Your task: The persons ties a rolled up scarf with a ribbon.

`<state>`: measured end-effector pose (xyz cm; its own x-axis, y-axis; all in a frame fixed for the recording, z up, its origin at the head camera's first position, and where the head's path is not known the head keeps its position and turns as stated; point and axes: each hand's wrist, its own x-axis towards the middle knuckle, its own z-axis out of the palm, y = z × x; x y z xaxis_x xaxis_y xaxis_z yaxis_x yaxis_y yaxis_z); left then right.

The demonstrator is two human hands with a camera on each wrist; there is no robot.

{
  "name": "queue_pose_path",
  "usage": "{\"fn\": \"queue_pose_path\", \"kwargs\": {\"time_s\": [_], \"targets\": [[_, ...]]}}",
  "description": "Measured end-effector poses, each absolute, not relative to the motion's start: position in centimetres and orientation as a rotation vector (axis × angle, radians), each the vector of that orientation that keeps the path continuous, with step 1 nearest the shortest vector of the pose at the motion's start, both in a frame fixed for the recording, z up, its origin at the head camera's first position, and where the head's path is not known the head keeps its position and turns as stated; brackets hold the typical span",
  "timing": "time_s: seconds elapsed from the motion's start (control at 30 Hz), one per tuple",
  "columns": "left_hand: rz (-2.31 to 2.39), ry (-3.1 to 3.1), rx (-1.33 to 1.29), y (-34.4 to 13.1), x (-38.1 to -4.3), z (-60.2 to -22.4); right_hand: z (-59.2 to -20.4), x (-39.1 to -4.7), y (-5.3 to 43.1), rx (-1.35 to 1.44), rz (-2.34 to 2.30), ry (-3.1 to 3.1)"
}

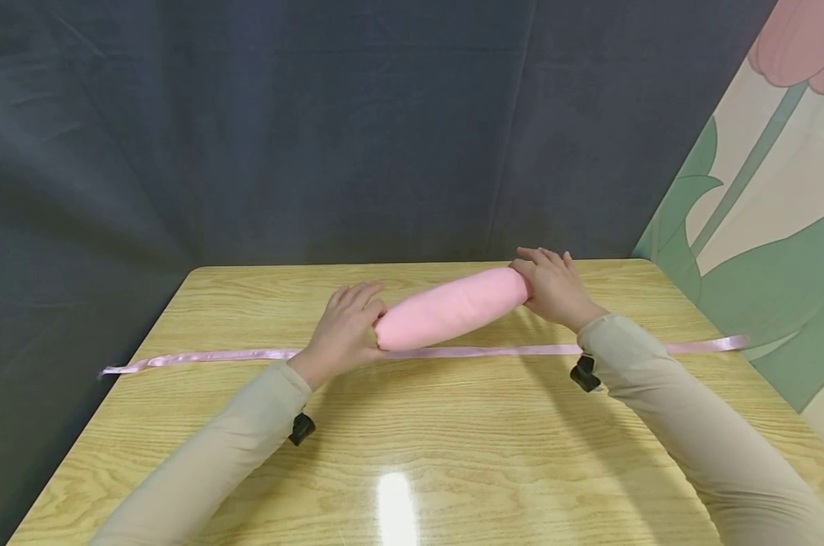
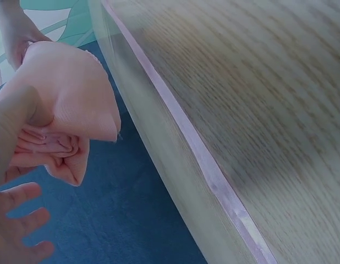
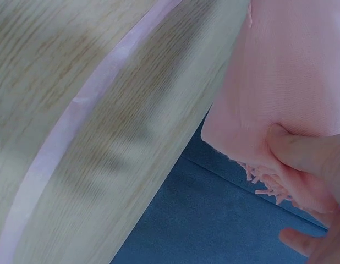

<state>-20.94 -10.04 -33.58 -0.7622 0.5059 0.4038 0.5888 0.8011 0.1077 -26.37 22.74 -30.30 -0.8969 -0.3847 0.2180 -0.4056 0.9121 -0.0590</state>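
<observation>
Along the left edge of the desk (image 1: 453, 425), a pink ribbon (image 1: 228, 355) begins and runs across to the right, in front of a dark curtain (image 1: 357, 136). The left arm, in a beige sleeve (image 1: 228, 440), slants up and inward from the lower left. The left hand (image 1: 340, 330) grips the left end of a pink cloth roll (image 1: 453, 307): its thumb presses into the cloth, while the lower fingers (image 2: 33, 220) spread apart with their tips clear of it. Folded layers show at that end. The roll is held up between both hands, apart from the desk, slanting so that its left end lies lower in the head view and overlaps the ribbon. The right hand (image 1: 551, 284) holds the right end, thumb pressed against the cloth; how all its fingers lie behind I cannot tell. A fringe (image 3: 269, 184) hangs just beside that thumb. The right arm reaches in from the lower right. Farthest right, a wall (image 1: 787, 265) bears a painted pink flower with green leaves.
</observation>
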Motion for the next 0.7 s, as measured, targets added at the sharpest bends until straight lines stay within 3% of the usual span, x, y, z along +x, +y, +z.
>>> {"fn": "queue_pose_path", "kwargs": {"time_s": [0.7], "targets": [[-0.267, -2.619, -0.889, -9.81, -20.26, -33.79, -30.23, -26.72, 22.44, 0.626, 0.13, -2.869]]}}
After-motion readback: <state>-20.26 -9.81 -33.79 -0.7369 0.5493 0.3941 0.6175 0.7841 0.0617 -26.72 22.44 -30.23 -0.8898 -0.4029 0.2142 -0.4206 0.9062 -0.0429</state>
